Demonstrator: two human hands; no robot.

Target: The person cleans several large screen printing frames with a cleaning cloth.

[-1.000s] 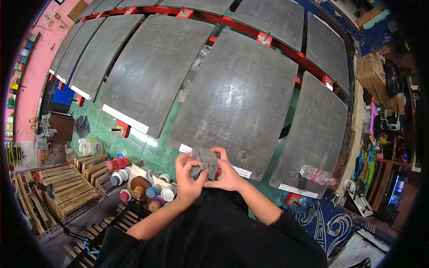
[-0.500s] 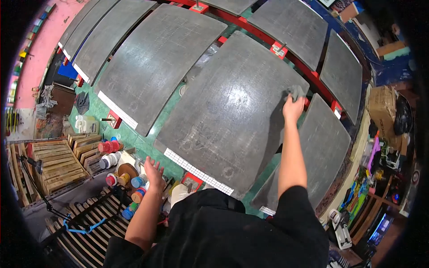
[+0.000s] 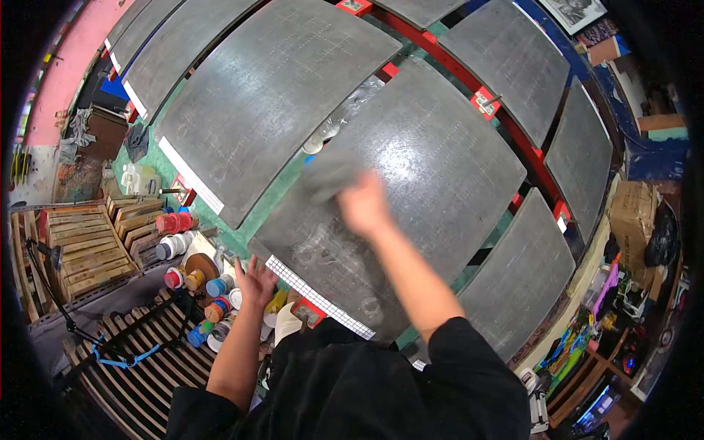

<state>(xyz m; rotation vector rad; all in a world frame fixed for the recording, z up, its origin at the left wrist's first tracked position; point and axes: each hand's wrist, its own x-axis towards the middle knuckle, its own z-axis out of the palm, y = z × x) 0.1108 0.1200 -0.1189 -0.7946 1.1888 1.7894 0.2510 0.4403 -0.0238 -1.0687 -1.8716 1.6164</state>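
A grey cloth (image 3: 328, 178), smeared by motion, is in my right hand (image 3: 364, 205) over the left side of a dark grey panel (image 3: 440, 169). The hand is blurred too, but its fingers are closed on the cloth. White scuffs and faint marks show on the panel below it. A white strip with a black grid (image 3: 319, 297) runs along the panel's near edge. My left hand (image 3: 256, 283) hangs beside the left end of that strip, fingers spread, holding nothing.
More grey panels (image 3: 271, 88) lie around on red metal rails (image 3: 429, 48). Paint jars (image 3: 218, 284) stand at the lower left beside wooden frames (image 3: 84, 249) and a slatted rack (image 3: 147, 352). At the right are a cardboard box (image 3: 632, 220) and shelves with clutter.
My right hand has swept the cloth from the panel's far right corner across to its left side. My left hand stays near the same place, fingers spread. The view has shifted slightly.
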